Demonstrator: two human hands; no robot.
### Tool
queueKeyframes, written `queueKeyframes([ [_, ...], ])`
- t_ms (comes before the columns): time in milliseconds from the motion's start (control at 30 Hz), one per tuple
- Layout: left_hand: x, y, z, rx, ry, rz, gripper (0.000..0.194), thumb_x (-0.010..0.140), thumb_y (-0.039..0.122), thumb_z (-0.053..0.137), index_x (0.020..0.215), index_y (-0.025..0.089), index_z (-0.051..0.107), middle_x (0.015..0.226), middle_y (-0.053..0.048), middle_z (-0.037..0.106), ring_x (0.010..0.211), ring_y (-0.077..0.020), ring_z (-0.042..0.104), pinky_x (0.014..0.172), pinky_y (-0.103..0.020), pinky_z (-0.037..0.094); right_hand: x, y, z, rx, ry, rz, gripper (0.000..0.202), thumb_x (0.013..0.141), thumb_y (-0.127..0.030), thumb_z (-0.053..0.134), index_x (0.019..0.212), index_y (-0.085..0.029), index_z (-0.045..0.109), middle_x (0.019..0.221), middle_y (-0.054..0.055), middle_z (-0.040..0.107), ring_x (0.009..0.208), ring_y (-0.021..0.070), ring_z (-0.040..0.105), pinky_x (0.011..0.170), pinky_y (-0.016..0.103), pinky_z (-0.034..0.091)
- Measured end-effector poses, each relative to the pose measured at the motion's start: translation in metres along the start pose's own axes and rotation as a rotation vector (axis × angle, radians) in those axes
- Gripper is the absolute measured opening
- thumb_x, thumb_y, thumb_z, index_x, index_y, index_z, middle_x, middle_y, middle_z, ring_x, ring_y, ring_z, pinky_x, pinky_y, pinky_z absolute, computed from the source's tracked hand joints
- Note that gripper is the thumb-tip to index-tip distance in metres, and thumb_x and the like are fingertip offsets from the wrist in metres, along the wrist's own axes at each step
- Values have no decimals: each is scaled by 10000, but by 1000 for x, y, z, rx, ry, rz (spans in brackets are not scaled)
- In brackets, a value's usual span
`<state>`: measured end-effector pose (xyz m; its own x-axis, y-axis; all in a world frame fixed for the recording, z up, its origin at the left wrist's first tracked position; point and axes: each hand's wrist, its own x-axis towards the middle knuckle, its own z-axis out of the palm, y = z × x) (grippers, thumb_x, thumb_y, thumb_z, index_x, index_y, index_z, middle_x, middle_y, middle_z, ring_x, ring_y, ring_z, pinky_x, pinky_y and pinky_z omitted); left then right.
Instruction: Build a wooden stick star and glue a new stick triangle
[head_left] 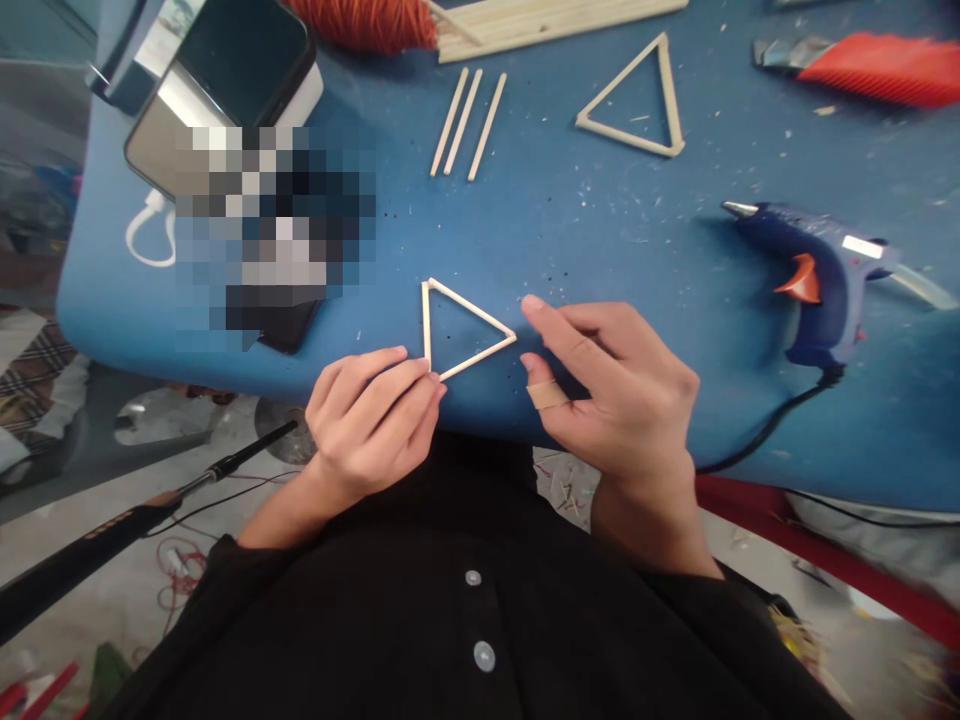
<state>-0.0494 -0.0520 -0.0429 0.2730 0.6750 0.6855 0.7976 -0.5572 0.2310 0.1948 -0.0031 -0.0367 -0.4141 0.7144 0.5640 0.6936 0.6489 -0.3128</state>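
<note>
A small triangle of thin wooden sticks (pixel 471 305) lies on the blue table (pixel 525 230) near its front edge. My left hand (pixel 379 415) has its fingertips together on the triangle's lower left corner, which they partly cover. Just right of the triangle's right corner is my right hand (pixel 615 385), thumb and index finger apart with nothing between them; a tan band wraps the thumb. Farther back lies a second stick triangle (pixel 671 95). To its left are three loose sticks (pixel 487 127), side by side.
A blue glue gun (pixel 825 275) lies at the right, its cable running off the front edge. Behind it is a red-handled cutter (pixel 877 70). Orange twine (pixel 367 20) and longer wooden strips (pixel 555 25) lie at the back. A phone (pixel 244 55) stands at the back left.
</note>
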Motion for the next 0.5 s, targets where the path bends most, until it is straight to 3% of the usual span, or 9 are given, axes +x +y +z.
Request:
queueKeyframes([
  [133, 1, 0, -1, -3, -10, 5, 232, 830, 86, 879, 1029, 167, 792, 957, -51, 866, 925, -266, 830, 797, -399, 633, -1, 0, 0, 40, -18, -7, 417, 933, -29, 689, 1269, -260, 780, 1081, 55, 772, 864, 176, 717, 793, 313, 638],
  [267, 1, 0, -1, -8, -5, -2, 232, 848, 91, 853, 1035, 216, 798, 973, -27, 869, 927, -259, 832, 792, -392, 634, -1, 0, -2, 26, -38, 10, 482, 963, -84, 706, 1391, -304, 739, 1092, 47, 782, 860, 188, 731, 787, 335, 646],
  [500, 1, -1, -1, -3, -18, -7, 227, 863, 105, 843, 1040, 238, 793, 982, -8, 872, 929, -251, 837, 787, -387, 634, -1, 1, -2, 62, -55, -12, 393, 957, -61, 710, 1300, -247, 755, 1121, 63, 771, 882, 188, 710, 805, 356, 650],
])
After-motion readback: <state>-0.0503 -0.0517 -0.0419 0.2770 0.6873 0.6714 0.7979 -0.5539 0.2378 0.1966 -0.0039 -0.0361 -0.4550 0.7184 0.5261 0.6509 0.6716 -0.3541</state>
